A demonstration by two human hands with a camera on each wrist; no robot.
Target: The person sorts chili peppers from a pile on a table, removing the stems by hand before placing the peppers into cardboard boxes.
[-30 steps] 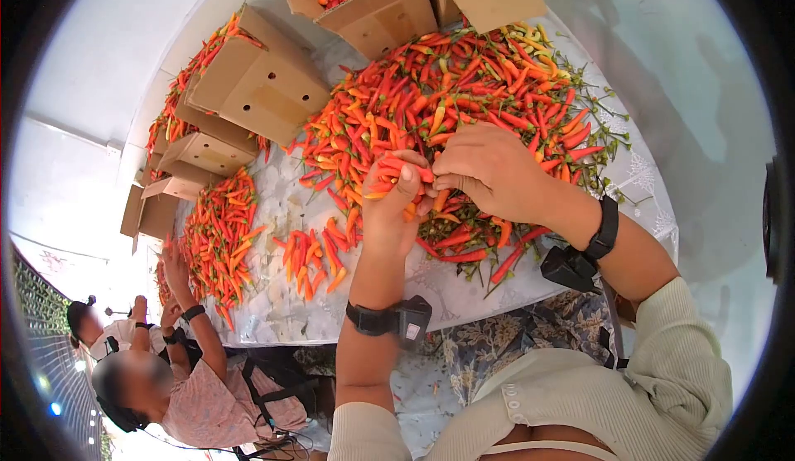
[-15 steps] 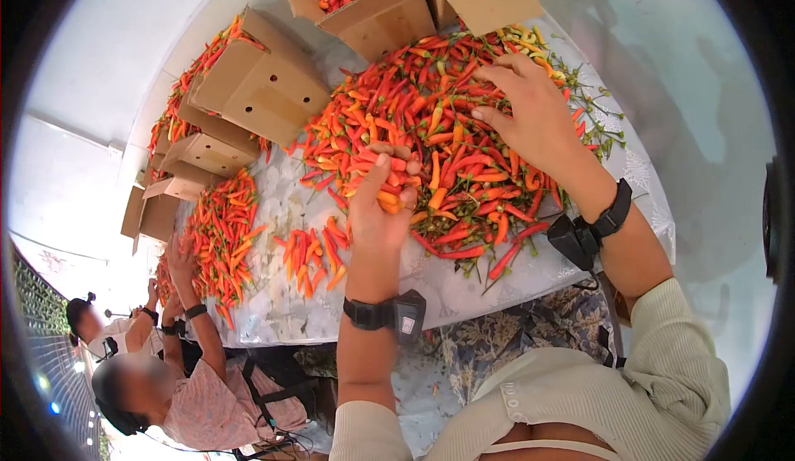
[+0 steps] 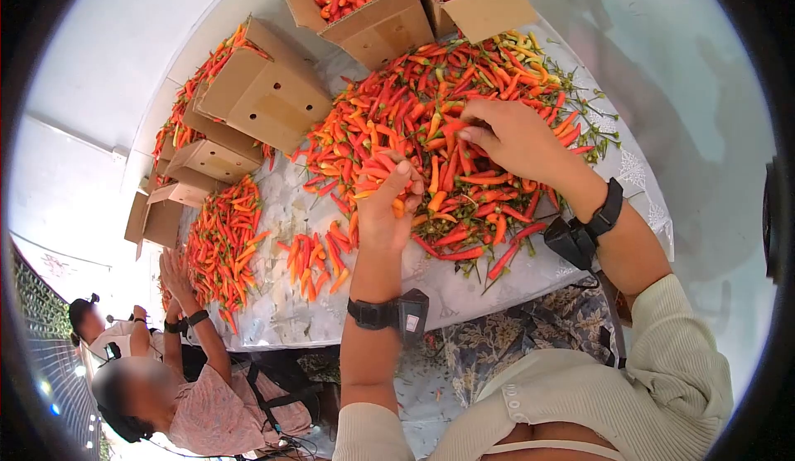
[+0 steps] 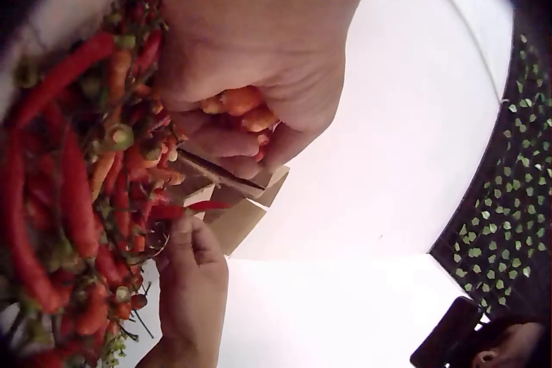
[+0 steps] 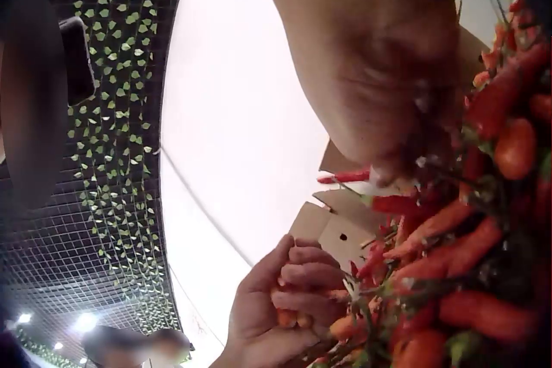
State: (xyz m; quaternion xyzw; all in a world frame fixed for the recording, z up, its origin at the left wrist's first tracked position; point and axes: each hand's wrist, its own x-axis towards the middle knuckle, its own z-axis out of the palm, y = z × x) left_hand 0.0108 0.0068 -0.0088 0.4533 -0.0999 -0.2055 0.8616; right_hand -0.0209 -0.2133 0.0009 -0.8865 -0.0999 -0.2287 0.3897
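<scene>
My left hand [image 3: 383,217] curls round several red and orange chili peppers [image 4: 243,100], over the near-left part of a big loose chili pile [image 3: 489,175]. To its right, above the same pile, my right hand [image 3: 522,142] pinches a red chili [image 4: 209,206] between thumb and fingers. That chili [image 5: 345,177] sticks out from the right fingertips in the right wrist view. A gap separates the two hands. In the left wrist view the left fingers partly hide the chilies they hold.
Cardboard boxes of chilies [image 3: 381,29] stand along the far edge, more boxes [image 3: 269,101] at the left. A small chili group [image 3: 310,262] and a larger heap [image 3: 224,246] lie left. Beyond, a person in pink [image 3: 207,411] works. Loose green stems [image 3: 609,138] lie right.
My right hand left the left hand, reached over the pile with fingers spread, and has now come back leftward with a chili pinched. My left hand has kept its chilies, nearly in place.
</scene>
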